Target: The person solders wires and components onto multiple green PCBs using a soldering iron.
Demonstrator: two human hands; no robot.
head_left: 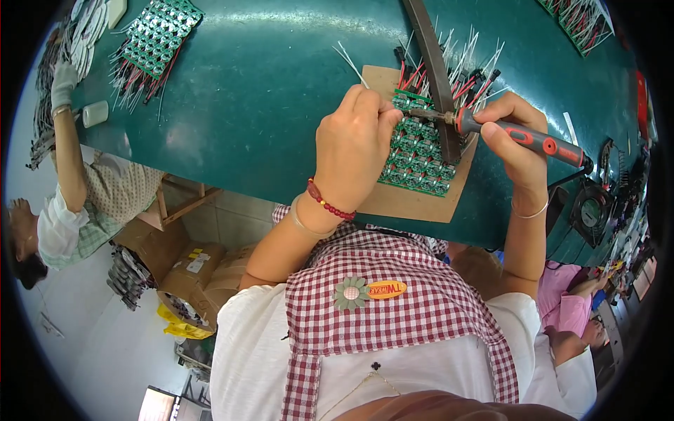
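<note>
My right hand (518, 133) is closed round the grey and red handle of a soldering iron (551, 145). Its metal tip points left, over the upper part of a green circuit board panel (421, 158). My left hand (354, 140) is pinched shut beside the tip, at the panel's upper left. A pair of thin white wires (347, 62) sticks out from behind its fingers. A dark flat bar (434, 67) lies lengthwise across the panel, and under the panel is a brown board (414, 209). Red, black and white wires (477, 81) fan out beyond the panel.
More wired panels lie on the green table (239, 91): one far left (158, 38), another far right (579, 28). A small fan (590, 212) stands right. At left, a gloved co-worker's hand (64, 84) is near bundled parts and a white roll (95, 114). Cardboard boxes (193, 263) sit below.
</note>
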